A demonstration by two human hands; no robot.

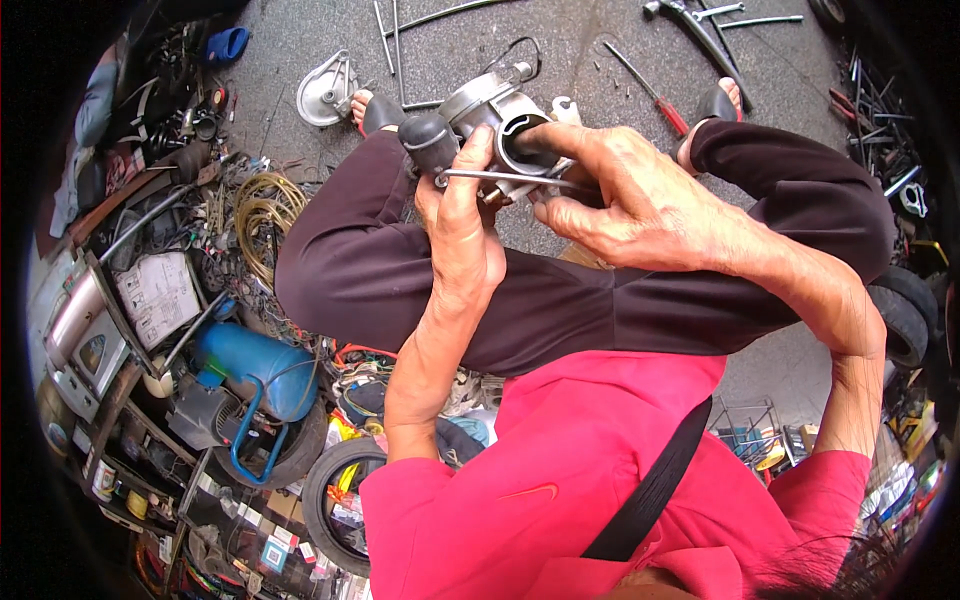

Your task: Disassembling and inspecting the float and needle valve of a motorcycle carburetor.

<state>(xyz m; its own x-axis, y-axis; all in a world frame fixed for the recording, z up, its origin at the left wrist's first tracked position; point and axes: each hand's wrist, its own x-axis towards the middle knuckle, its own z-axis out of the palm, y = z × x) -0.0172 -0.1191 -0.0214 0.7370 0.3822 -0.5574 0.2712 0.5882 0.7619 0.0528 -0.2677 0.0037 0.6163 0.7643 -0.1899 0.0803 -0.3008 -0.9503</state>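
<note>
In my left hand (462, 220) is a grey metal carburetor (480, 100), held up between my knees with the thumb across its front. A black rounded cap (430, 142) sticks out on its left side, and a round open bore faces up toward me. My right hand (640, 205) is closed at the carburetor's right side, its index finger at the mouth of the bore. From the right hand's grip a thin metal rod (515, 179) runs left across the carburetor, its tip by a small screw below the black cap. The rod's other end is hidden in the fingers.
On the floor ahead lie a red-handled screwdriver (655, 102), a round metal cover (325, 90) and metal rods. A blue air compressor (258, 368), a coil of yellowish hose (262, 222) and a tire (335, 500) stand left. More tires (905, 325) are at the right.
</note>
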